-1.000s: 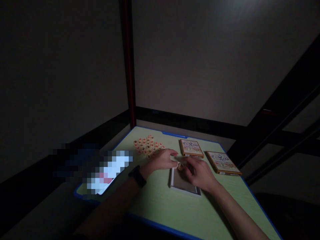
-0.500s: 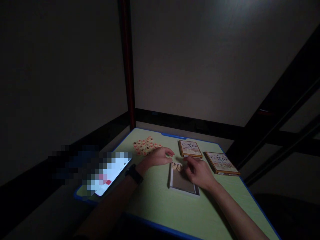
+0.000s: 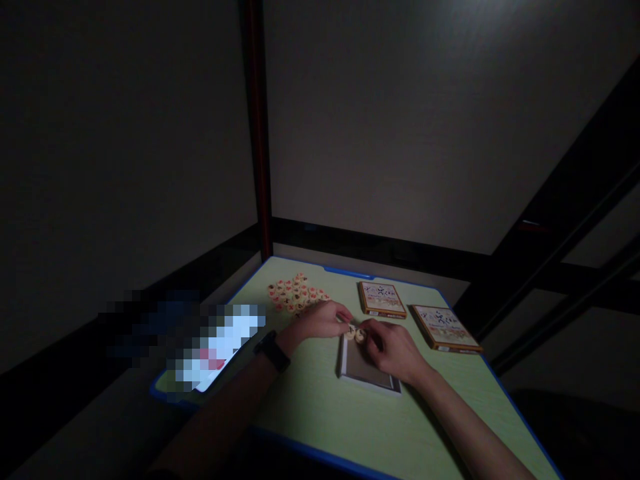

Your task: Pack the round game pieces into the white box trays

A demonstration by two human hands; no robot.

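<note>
Two round Chinese chess pieces (image 3: pixel 360 335) with dark characters lie side by side at the far end of a shallow box tray (image 3: pixel 363 363) with white edges. My left hand (image 3: pixel 325 320) reaches over the tray's far left corner, thumb and fingers a little apart, fingertips at the left piece. From the right, my right hand (image 3: pixel 397 347) has its fingers curled, with the tips against the right piece. A pile of chess pieces (image 3: pixel 293 293), many with red characters, is spread beyond my left hand, which partly hides it.
Two flat printed boxes, a nearer-right box (image 3: pixel 445 328) and a farther box (image 3: pixel 383 299), lie on the green table (image 3: pixel 310 393) with blue edging. A lit phone or tablet (image 3: pixel 225 350), partly blurred out, is at the left. Walls stand behind the table.
My right hand has moved left onto the right piece. My left hand has shifted slightly right, its fingertips now closer to the left piece, and more of the pile shows.
</note>
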